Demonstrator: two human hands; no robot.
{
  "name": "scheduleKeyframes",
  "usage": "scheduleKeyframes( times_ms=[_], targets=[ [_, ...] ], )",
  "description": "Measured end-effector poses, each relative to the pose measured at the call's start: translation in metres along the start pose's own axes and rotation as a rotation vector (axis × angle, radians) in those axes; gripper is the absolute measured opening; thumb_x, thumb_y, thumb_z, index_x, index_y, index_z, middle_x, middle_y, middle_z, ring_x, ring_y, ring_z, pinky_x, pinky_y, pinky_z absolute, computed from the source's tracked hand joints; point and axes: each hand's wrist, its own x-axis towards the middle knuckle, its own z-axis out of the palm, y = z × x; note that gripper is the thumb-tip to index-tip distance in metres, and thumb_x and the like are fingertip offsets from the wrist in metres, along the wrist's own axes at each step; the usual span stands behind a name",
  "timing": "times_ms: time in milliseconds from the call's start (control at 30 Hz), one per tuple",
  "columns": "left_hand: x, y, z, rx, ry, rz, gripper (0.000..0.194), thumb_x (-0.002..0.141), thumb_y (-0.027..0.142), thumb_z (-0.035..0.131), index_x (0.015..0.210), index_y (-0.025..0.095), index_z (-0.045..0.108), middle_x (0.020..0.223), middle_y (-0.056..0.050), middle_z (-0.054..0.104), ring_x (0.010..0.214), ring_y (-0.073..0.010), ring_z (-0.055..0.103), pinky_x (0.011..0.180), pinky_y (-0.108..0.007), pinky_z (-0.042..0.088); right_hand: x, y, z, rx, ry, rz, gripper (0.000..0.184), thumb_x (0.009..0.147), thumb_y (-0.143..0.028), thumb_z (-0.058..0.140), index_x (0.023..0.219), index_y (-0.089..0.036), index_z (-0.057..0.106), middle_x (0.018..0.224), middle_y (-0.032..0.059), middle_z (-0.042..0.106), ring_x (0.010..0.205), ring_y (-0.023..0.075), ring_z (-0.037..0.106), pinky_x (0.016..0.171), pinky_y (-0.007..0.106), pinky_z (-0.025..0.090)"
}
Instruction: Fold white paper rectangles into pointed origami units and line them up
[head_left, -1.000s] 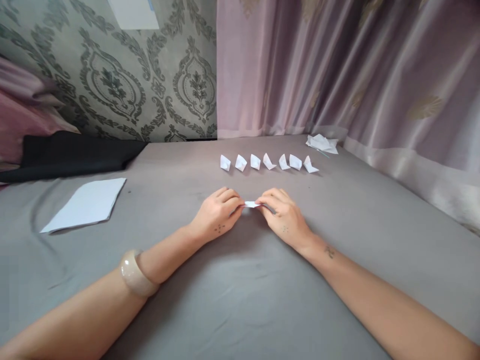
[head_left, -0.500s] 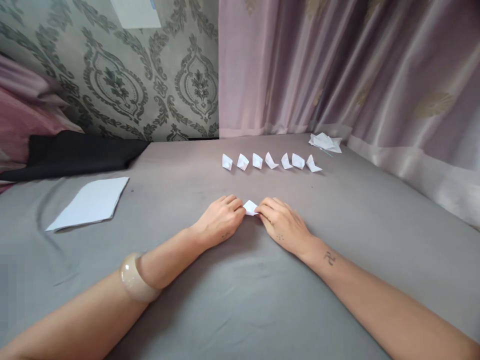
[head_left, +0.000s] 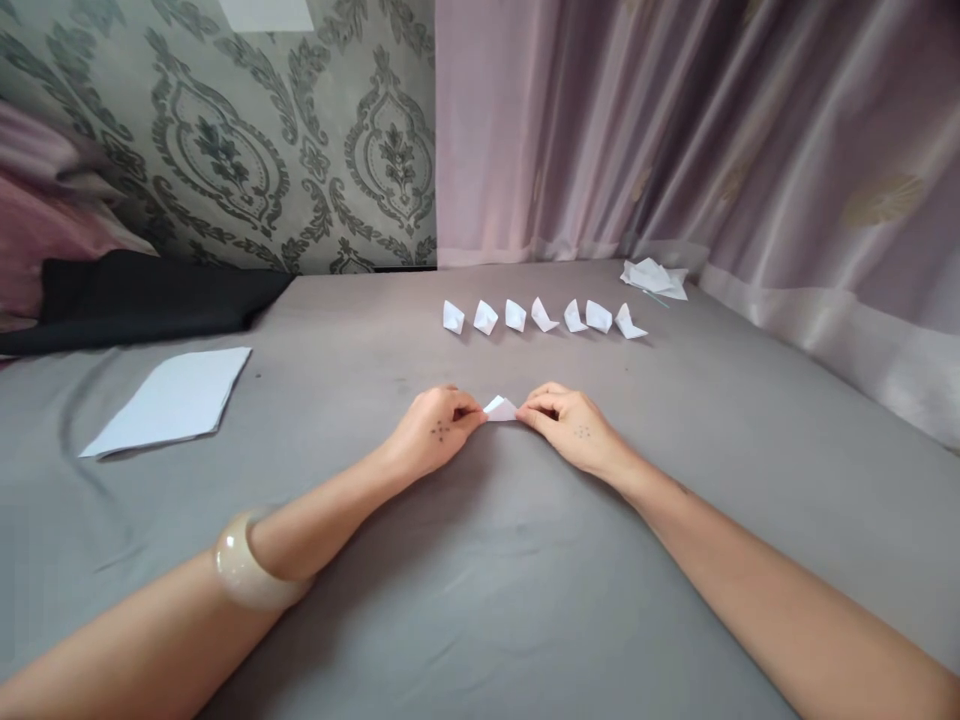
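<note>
A small folded white paper boat (head_left: 500, 409) is stretched between my two hands, its peak pointing up. My left hand (head_left: 435, 430) pinches its left tip between thumb and fingers. At the opposite tip, my right hand (head_left: 570, 425) pinches it the same way. Both hands are low over the grey cloth. Beyond them stands a row of several small folded paper boats (head_left: 515, 316), apart from my hands.
A stack of white paper sheets (head_left: 169, 402) lies at the left, near a black cloth (head_left: 142, 300). More folded white papers (head_left: 654, 277) are piled at the back right by the pink curtain (head_left: 517, 140). Grey cloth (head_left: 480, 580) covers the surface; a patterned wall stands behind.
My hands have turned and spread slightly outward, still gripping the paper by its ends. The paper now shows a taller front face with its tips pulled sideways. The view has tilted down slightly.
</note>
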Motion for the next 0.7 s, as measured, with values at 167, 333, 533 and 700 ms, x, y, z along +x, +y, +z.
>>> scheduleKeyframes(
  times_ms=[167, 333, 533, 700],
  targets=[
    [0.003, 0.001, -0.001, -0.002, -0.002, -0.061, 0.023, 0.081, 0.031, 0.055, 0.072, 0.018, 0.072, 0.079, -0.005, 0.065, 0.067, -0.0166, 0.059, 0.062, -0.027, 0.044, 0.004, 0.004, 0.004, -0.027, 0.033, 0.013, 0.022, 0.084, -0.032, 0.056, 0.07, -0.02, 0.068, 0.095, 0.0032, 0.062, 0.075, 0.0138, 0.055, 0.073, 0.03, 0.041],
    [0.007, -0.001, 0.001, 0.028, 0.01, -0.031, 0.023, 0.08, 0.03, 0.055, 0.066, 0.017, 0.068, 0.072, -0.005, 0.062, 0.067, -0.0173, 0.056, 0.061, -0.028, 0.043, 0.008, 0.007, 0.006, -0.048, 0.055, 0.016, 0.023, 0.082, -0.035, 0.057, 0.066, -0.02, 0.065, 0.096, 0.0037, 0.062, 0.076, 0.015, 0.056, 0.074, 0.031, 0.042],
    [0.01, -0.005, 0.002, -0.025, -0.021, 0.026, 0.029, 0.078, 0.034, 0.054, 0.055, 0.017, 0.06, 0.063, -0.003, 0.057, 0.067, -0.0158, 0.053, 0.059, -0.026, 0.04, 0.011, 0.008, 0.005, -0.058, 0.04, 0.029, 0.025, 0.081, -0.037, 0.058, 0.063, -0.02, 0.065, 0.097, 0.0039, 0.062, 0.074, 0.0153, 0.056, 0.071, 0.031, 0.043],
    [0.011, -0.006, 0.002, -0.061, -0.067, -0.059, 0.031, 0.077, 0.036, 0.054, 0.053, 0.016, 0.055, 0.062, -0.001, 0.054, 0.058, -0.0128, 0.048, 0.051, -0.024, 0.034, 0.011, 0.008, 0.005, -0.04, 0.038, 0.061, 0.025, 0.079, -0.037, 0.06, 0.062, -0.02, 0.065, 0.098, 0.0032, 0.063, 0.075, 0.0152, 0.057, 0.072, 0.031, 0.043]
  ],
)
